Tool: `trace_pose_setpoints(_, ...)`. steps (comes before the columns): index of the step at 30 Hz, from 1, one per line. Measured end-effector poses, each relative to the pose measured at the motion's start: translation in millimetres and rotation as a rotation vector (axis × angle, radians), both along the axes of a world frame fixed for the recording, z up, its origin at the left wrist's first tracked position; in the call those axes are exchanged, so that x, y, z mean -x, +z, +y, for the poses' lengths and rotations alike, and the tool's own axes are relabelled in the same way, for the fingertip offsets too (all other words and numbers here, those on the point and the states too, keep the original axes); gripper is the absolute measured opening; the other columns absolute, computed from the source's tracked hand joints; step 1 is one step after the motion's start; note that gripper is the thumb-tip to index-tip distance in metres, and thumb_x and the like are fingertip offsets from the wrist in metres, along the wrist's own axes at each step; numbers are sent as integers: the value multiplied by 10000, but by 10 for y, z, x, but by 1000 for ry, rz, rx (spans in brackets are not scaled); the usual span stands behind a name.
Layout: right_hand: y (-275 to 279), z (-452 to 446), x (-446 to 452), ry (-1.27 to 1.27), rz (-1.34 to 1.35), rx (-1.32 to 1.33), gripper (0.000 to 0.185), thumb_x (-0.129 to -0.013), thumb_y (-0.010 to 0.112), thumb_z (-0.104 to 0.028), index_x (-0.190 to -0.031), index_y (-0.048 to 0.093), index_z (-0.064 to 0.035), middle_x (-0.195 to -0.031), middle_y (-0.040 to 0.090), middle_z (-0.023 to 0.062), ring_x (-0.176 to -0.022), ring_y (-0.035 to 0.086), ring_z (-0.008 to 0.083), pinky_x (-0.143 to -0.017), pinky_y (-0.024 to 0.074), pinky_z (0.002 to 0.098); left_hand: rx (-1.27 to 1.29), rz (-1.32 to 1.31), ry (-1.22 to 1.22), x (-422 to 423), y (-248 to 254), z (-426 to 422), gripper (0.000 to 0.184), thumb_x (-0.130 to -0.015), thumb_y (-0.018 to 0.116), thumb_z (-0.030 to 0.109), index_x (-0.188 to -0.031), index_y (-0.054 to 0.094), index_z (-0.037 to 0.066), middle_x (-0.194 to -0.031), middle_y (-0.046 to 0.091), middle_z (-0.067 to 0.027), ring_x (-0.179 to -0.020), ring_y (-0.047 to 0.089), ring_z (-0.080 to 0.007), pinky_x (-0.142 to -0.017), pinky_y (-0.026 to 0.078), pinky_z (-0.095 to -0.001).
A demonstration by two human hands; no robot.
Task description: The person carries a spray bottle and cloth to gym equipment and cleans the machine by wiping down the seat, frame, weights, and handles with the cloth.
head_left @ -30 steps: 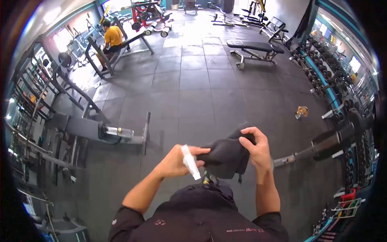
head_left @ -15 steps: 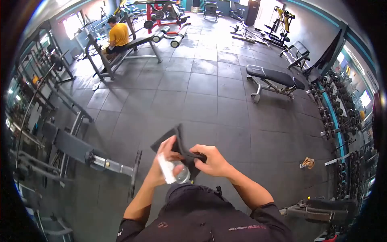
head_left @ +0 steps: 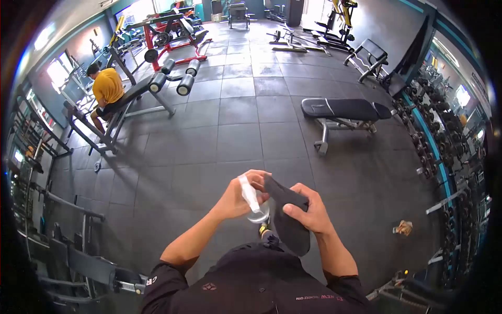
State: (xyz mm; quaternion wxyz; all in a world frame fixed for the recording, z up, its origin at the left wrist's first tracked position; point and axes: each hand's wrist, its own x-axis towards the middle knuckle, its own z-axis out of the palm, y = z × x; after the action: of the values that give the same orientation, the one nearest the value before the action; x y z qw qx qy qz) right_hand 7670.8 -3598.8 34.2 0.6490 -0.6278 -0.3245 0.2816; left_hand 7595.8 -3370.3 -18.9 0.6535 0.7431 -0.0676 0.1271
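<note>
My left hand (head_left: pixel 233 200) is closed around a clear bottle with a white top (head_left: pixel 249 194), which looks like a spray bottle. Its see-through body points down toward me. In my right hand (head_left: pixel 315 210) is a dark grey cloth (head_left: pixel 291 230), pinched with the thumb on top and the fingers behind. The cloth hangs down in front of my shirt, and its upper end comes up against my left fingertips; whether they grip it too, I cannot tell. Below my hands, part of a shoe with yellow marks (head_left: pixel 264 228) shows.
A flat padded bench (head_left: pixel 340 109) stands ahead on the right, and a dumbbell rack (head_left: pixel 434 152) runs along the right wall. Someone in a yellow shirt (head_left: pixel 108 86) sits on an incline bench at left. A crumpled brown item (head_left: pixel 403 227) lies on the tiled floor (head_left: pixel 235 141).
Both hands have shifted right in view, and the cloth has gone from bunched between them to hanging from my right hand. The surroundings have shifted as my head turned and I moved forward.
</note>
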Motion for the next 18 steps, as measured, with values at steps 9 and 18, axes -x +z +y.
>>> trace_pose_setpoints(9, 267, 2472, -3406, 312, -293, -3, 230, -913, 740, -173, -1023, 626, -6, -767, 590, 47, -701, 546, 102, -629, 447, 297, 14, -62, 503, -2625, 454, 2016, 242, -793, 699, -7, -1035, 702, -13, -978, 749, -90, -875, 687, -137, -791, 550, -301)
trace_pose_setpoints(18, 100, 4734, -6224, 270, -351, 86, 298, -963, 696, -269, -1015, 577, 0, -697, 609, 130, -587, 550, 215, -580, 450, 347, -425, -157, 570, -5538, 484, 4109, 146, -800, 731, 49, -944, 736, 23, -920, 768, -116, -820, 738, -275, -865, 565, -391)
